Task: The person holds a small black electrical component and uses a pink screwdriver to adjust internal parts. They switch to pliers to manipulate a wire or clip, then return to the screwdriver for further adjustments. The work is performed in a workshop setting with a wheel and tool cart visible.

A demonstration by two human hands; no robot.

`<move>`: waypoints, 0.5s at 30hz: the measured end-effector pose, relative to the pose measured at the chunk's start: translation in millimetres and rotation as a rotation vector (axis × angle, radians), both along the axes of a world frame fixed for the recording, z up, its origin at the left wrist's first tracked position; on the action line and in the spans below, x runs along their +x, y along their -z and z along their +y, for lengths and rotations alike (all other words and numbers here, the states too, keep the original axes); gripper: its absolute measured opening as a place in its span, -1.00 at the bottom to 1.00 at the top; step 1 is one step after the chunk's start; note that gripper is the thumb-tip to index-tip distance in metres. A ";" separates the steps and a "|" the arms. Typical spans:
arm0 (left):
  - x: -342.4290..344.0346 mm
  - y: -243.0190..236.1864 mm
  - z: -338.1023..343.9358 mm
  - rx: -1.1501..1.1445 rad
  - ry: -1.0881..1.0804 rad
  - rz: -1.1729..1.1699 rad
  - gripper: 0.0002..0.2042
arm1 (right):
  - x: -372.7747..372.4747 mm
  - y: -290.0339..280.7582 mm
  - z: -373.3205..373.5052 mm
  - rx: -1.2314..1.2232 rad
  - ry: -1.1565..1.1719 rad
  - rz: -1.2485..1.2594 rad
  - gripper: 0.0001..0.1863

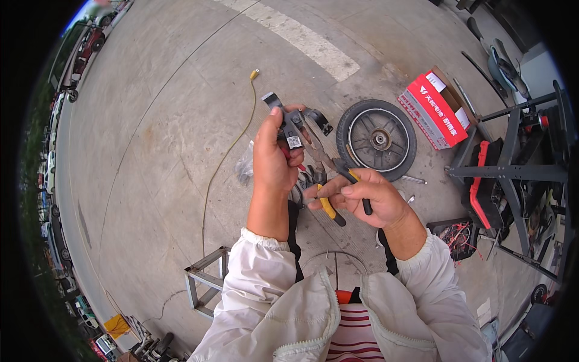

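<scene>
My left hand (274, 151) is closed around a small black metal part (291, 128) with a white label and a curved black bracket at its side. My right hand (371, 202) grips long-nosed pliers (330, 208) by their black-and-yellow handles, with the jaws up against the black part. Something red and some dark cables and parts show behind and below my hands, partly hidden. Beyond them a black-tyred spoked wheel (351, 114) lies flat on the concrete floor (157, 151).
A red-and-white cardboard box (431, 111) lies at right, beside a dark metal rack (506, 172) holding a red-and-black tool case (479, 202). Below sits a tray of red wires (452, 238). A yellow cord (244, 130) crosses the floor. A metal stand (202, 277) is lower left; parked vehicles line the left.
</scene>
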State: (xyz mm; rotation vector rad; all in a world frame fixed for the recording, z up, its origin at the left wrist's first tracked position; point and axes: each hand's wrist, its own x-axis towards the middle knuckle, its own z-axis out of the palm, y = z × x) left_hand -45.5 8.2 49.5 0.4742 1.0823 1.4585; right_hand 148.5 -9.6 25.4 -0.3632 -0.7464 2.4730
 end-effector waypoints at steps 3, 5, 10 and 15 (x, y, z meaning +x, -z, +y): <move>-1.1 -0.1 -0.4 0.010 0.007 0.014 -0.56 | -0.5 0.0 1.4 -0.024 0.002 0.012 -0.53; -1.6 -1.1 -0.8 0.007 0.002 0.017 -0.56 | -1.1 0.5 1.8 -0.033 -0.009 0.007 -0.52; -2.8 -1.5 -0.6 0.009 -0.009 0.021 -0.55 | -2.3 1.6 0.9 -0.035 -0.006 -0.001 -0.52; -1.2 -3.4 -0.7 0.001 -0.033 0.020 -0.56 | -2.7 5.4 0.3 -0.031 -0.004 0.012 -0.60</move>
